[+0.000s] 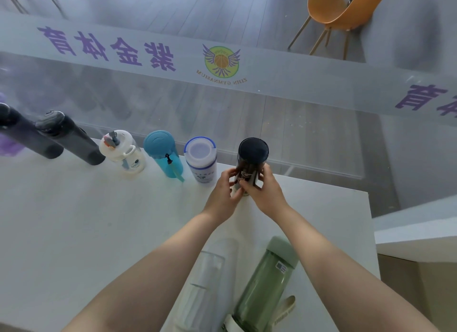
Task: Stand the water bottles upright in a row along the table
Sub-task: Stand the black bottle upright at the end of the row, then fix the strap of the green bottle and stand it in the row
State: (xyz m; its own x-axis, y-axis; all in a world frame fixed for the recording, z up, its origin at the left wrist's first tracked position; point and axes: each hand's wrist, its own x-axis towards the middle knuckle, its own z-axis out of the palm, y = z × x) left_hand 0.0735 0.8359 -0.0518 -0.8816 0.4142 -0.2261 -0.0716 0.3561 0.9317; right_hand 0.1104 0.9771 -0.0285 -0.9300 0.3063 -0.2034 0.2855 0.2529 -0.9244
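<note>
From the head camera, both hands met around a dark bottle (252, 159) with a navy cap, standing upright near the far edge of the white table (74, 220). The left hand (223, 193) curled its fingers round the bottle's left side, and the right hand (265, 192) wrapped the lower right side, thumb across the front. The hands covered the bottle's base, so whether it touched the table could not be told.

To its left stood a row of upright bottles: a white bottle (201, 159) with a blue-rimmed lid just beside it, then a teal bottle (164, 154) with a hanging strap, then a cream bottle (123, 152) with a handle. Further left were two dark grey bottles (71, 141), (27, 136); the wide lens bent them, and the outermost was cut off by the frame edge.

Near the bottom, between the forearms, a clear bottle (205, 279) lay on its side, hard to make out against the table. Just right of it lay a green bottle (264, 287), its lower end cut off by the frame.

Behind the table, a frosted glass panel (296, 76) carried purple lettering, and an orange chair (343, 7) showed beyond it.
</note>
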